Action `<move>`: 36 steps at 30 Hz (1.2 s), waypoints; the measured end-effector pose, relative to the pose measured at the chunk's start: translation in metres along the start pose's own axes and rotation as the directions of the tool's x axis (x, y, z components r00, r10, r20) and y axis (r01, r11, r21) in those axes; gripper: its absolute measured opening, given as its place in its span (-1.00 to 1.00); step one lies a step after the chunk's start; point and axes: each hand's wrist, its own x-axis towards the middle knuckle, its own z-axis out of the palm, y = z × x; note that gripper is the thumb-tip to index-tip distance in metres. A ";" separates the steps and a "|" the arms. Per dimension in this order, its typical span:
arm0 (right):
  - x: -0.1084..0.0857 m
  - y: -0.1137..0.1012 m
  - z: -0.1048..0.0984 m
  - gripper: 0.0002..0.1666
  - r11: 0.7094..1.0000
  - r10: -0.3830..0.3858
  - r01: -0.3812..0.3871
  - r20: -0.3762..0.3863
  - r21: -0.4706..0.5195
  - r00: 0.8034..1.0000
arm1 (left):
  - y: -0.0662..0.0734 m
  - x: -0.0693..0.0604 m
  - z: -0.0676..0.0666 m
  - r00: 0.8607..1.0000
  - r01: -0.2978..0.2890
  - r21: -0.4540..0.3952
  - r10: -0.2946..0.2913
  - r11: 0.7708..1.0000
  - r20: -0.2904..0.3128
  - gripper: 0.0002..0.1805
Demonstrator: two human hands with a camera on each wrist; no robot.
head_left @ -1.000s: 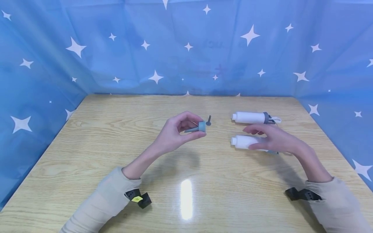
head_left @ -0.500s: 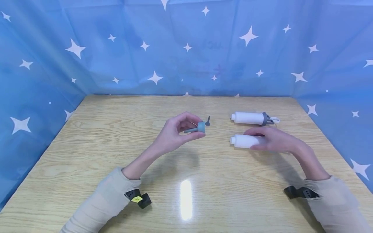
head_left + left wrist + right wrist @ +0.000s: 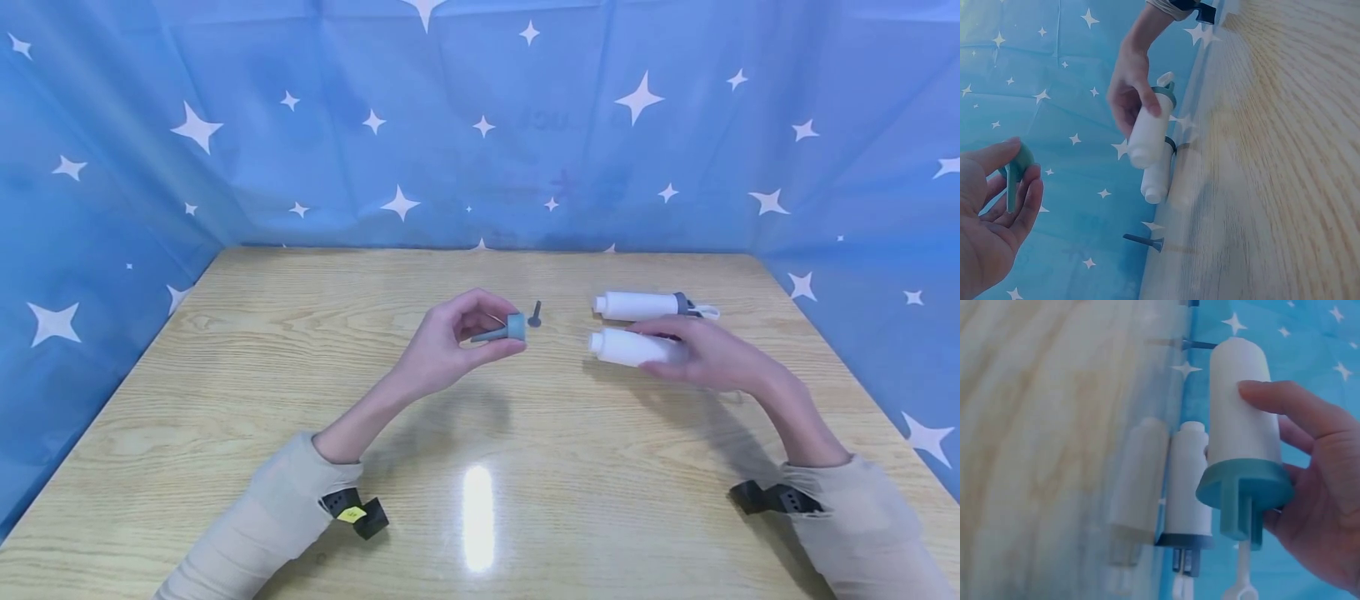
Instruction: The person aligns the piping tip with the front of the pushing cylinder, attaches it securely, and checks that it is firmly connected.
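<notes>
My left hand point(image 3: 457, 342) pinches a teal cap with a thin stem point(image 3: 516, 327) above the table; in the left wrist view the stem of the teal cap point(image 3: 1012, 187) points down. My right hand point(image 3: 705, 354) grips a white bottle point(image 3: 630, 347) tilted slightly. The right wrist view shows thumb and fingers round the white bottle point(image 3: 1241, 412), its teal collar point(image 3: 1247, 484) and a white loop below. Behind it a second white bottle point(image 3: 637, 305) with a dark grey collar lies on the table.
A small dark grey stemmed piece point(image 3: 535, 315) rests on the wooden table point(image 3: 300, 317), just right of the left hand. A blue curtain with white stars point(image 3: 480, 167) stands behind and along both sides of the table.
My right hand has closed round the nearer bottle and lifted it slightly, toward the farther bottle. My left hand has stayed in place with the teal cap.
</notes>
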 end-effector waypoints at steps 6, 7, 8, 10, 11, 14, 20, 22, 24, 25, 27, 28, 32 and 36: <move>0.004 -0.006 -0.006 -0.45 1.000 -0.017 0.016 -0.046 -0.017 0.999 | 0.000 0.000 -0.001 1.000 0.005 0.003 -0.005 1.000 -0.004 -0.67; 0.004 -0.007 -0.006 -0.46 1.000 -0.012 0.011 -0.048 -0.017 0.999 | 0.001 0.000 -0.001 1.000 0.006 0.001 -0.006 1.000 -0.005 -0.67; 0.005 -0.009 -0.007 -0.46 1.000 -0.009 0.009 -0.049 -0.014 0.999 | 0.001 0.001 -0.001 1.000 0.007 -0.001 -0.007 1.000 -0.006 -0.67; 0.006 -0.013 -0.009 -0.45 1.000 0.000 0.000 -0.053 -0.007 0.999 | 0.001 0.001 -0.002 1.000 0.009 -0.001 -0.009 1.000 -0.009 -0.67; 0.007 -0.015 -0.010 -0.44 1.000 -0.004 0.004 -0.062 -0.006 0.998 | 0.001 0.001 -0.002 1.000 0.010 0.000 -0.010 1.000 -0.012 -0.67; 0.008 -0.020 -0.012 -0.40 0.999 -0.036 0.035 -0.097 -0.011 0.995 | 0.001 0.001 -0.002 1.000 0.011 0.002 -0.010 1.000 -0.021 -0.67; 0.014 -0.035 -0.016 -0.31 0.993 -0.115 0.112 -0.181 -0.026 0.977 | 0.000 0.000 -0.003 1.000 0.003 0.010 -0.002 1.000 -0.028 -0.67; 0.016 -0.042 -0.018 -0.29 0.990 -0.138 0.135 -0.199 -0.031 0.970 | 0.001 0.000 -0.003 0.999 0.000 0.012 0.000 1.000 -0.032 -0.66; 0.020 -0.049 -0.019 -0.27 0.987 -0.163 0.158 -0.216 -0.038 0.963 | 0.001 0.000 -0.003 0.999 -0.002 0.012 0.002 1.000 -0.034 -0.66; 0.021 -0.053 -0.019 -0.27 0.984 -0.177 0.172 -0.223 -0.041 0.959 | 0.001 0.000 -0.003 0.999 -0.003 0.009 0.003 1.000 -0.035 -0.66; 0.024 -0.061 -0.020 -0.27 0.979 -0.205 0.200 -0.233 -0.046 0.950 | 0.000 0.000 -0.003 0.999 -0.011 0.003 0.011 1.000 -0.035 -0.66; 0.025 -0.064 -0.020 -0.27 0.976 -0.218 0.214 -0.238 -0.044 0.946 | 0.000 0.000 -0.003 0.999 -0.014 0.001 0.014 1.000 -0.034 -0.66; 0.030 -0.075 -0.021 -0.26 0.964 -0.265 0.263 -0.239 -0.041 0.934 | 0.000 0.001 -0.002 0.999 -0.028 -0.012 0.028 1.000 -0.032 -0.64; 0.035 -0.083 -0.020 -0.26 0.955 -0.293 0.298 -0.220 -0.013 0.930 | 0.001 0.000 -0.001 0.999 -0.034 -0.031 0.033 0.999 -0.030 -0.64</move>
